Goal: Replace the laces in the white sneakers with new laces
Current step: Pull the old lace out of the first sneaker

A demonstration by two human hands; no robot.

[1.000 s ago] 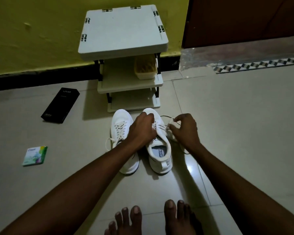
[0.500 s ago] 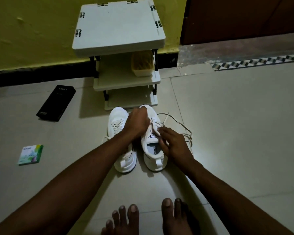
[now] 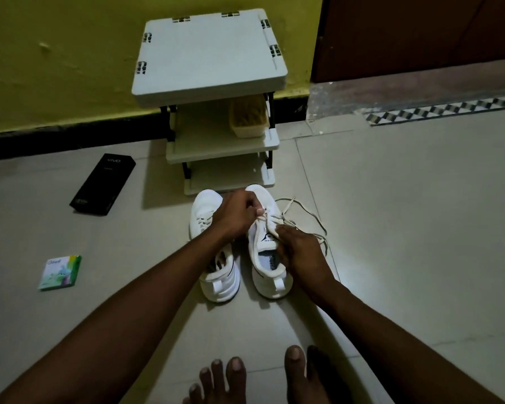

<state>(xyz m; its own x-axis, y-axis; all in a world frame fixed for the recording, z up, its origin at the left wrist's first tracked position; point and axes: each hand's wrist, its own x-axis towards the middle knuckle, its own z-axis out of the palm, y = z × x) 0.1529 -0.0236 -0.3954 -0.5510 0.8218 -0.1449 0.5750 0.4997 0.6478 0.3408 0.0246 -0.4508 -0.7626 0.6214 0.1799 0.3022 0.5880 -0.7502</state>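
Head view showed the right hand (image 3: 299, 249) drawn in against the right sneaker (image 3: 270, 282), where a second before it had been out to the side with the lace (image 3: 318, 225) held up from the shoe. Its grip was now curled over the eyelet edge beside the tongue, and whether it also pinched the lace could not be told. The left hand (image 3: 235, 214) had stayed over the front of the same sneaker, its grip closed to a pinch of thumb and forefinger on a lace crossing. The slack of the lace lay in loose loops on the floor (image 3: 405, 243) just right of the shoe. Both white sneakers stood side by side with toes toward a small shelf rack (image 3: 207, 53); the left sneaker (image 3: 220, 282) was laced, its middle hidden by the left forearm. A yellow basket (image 3: 248, 118) sat on the rack's middle shelf. A black box (image 3: 102, 185) and a small green packet (image 3: 60, 272) lay on the floor well to the left, and bare toes (image 3: 225, 380) showed at the bottom edge.
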